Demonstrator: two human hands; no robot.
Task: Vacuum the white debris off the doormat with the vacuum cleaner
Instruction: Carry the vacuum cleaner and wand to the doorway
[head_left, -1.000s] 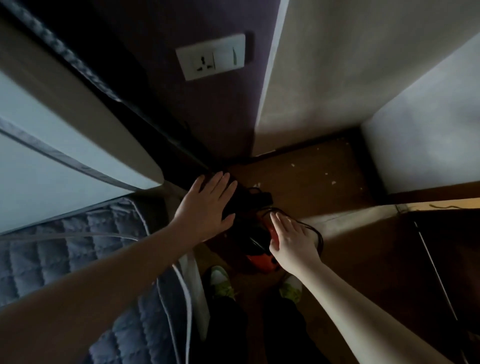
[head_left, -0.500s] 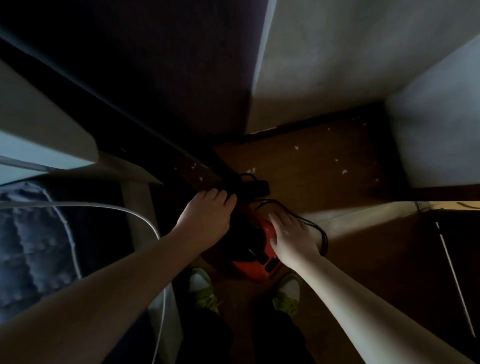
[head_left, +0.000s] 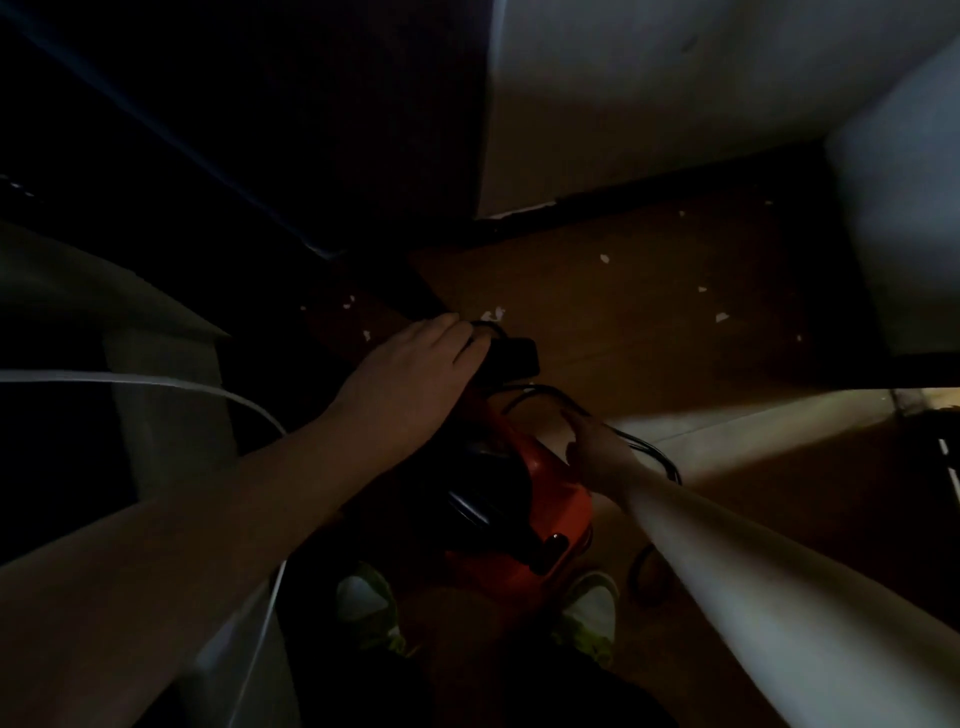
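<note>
An orange and black vacuum cleaner (head_left: 556, 499) stands on the floor just in front of my feet. My left hand (head_left: 415, 364) reaches over its front, with the fingers curled round the black part (head_left: 511, 356) there. Flat on the orange body lies my right hand (head_left: 597, 447), its fingers over the black cord (head_left: 652, 449) that loops round that side. Beyond the vacuum lies the brown doormat (head_left: 623, 322), with several white debris scraps (head_left: 491, 314) scattered over it. The scene is very dark.
White walls (head_left: 675, 104) close the mat in at the back and right. A dark frame and pale furniture (head_left: 156, 364) stand at the left, with a white cable (head_left: 156, 382) curving across. My shoes (head_left: 363, 603) stand behind the vacuum.
The view has dropped closer to the floor. My left hand went from flat and open to curled round the vacuum's black front. My right hand stays on the orange body.
</note>
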